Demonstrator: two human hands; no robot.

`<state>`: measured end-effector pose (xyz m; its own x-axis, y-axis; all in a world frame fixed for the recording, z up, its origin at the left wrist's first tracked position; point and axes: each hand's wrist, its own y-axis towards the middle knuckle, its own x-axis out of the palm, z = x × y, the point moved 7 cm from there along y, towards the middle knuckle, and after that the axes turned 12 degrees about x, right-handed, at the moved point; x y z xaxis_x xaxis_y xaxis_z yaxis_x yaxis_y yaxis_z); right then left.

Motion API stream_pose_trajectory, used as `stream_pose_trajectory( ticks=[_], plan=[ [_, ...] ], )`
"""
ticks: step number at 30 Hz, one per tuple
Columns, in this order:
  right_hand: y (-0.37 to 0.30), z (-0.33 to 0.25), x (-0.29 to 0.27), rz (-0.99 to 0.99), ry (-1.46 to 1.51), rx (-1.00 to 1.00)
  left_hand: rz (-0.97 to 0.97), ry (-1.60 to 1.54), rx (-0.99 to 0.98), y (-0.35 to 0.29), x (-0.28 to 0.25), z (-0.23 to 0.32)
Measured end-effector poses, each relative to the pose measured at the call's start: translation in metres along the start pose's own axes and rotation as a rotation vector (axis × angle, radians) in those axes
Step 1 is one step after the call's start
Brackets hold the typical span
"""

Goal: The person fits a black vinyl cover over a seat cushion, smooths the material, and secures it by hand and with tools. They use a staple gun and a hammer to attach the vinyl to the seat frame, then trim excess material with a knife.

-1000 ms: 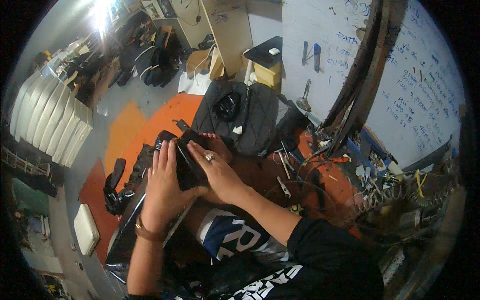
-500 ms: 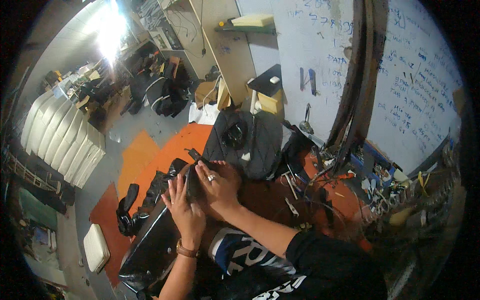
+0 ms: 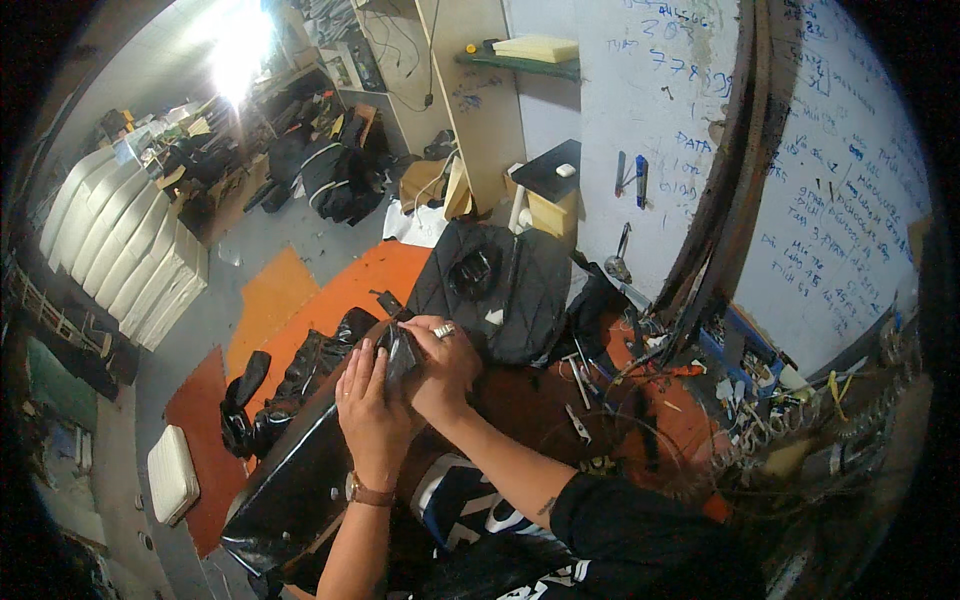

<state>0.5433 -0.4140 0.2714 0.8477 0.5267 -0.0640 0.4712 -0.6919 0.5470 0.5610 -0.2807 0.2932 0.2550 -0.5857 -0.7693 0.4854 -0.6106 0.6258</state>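
A long padded piece, like a motorcycle seat, has a glossy black vinyl cover (image 3: 290,480) and lies tilted in front of me. My left hand (image 3: 375,420) rests against the cover near its far end, fingers stretched out side by side and lying flat. Beside it, my right hand (image 3: 442,370) has its fingers bent and pinches a fold of the vinyl at that end; part of its grip is hidden. A small dark tab (image 3: 388,300) sticks out just beyond the fingers.
Crumpled black vinyl (image 3: 305,385) lies left of the seat, on orange mats (image 3: 330,290). Beyond stands a quilted black piece (image 3: 530,300). Scissors-like pliers (image 3: 578,424) and hand tools lie right. White pads (image 3: 130,240) are stacked far left; a single pad (image 3: 173,475) lies nearer.
My right hand's fingers have gone from lying extended on the cover to bending and pinching its fold. My left hand's fingers have come closer together. The view has shifted slightly.
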Motion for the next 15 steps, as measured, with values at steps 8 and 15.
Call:
stream_pose_trajectory(
  ticks=[8,15],
  plan=[
    [-0.009,0.003,-0.012,0.042,0.221,-0.138,0.239,-0.244,0.056,-0.008,-0.01,-0.006],
    [-0.023,0.001,-0.017,-0.124,0.123,-0.149,0.235,-0.437,-0.23,-0.016,-0.01,-0.02]
  ],
)
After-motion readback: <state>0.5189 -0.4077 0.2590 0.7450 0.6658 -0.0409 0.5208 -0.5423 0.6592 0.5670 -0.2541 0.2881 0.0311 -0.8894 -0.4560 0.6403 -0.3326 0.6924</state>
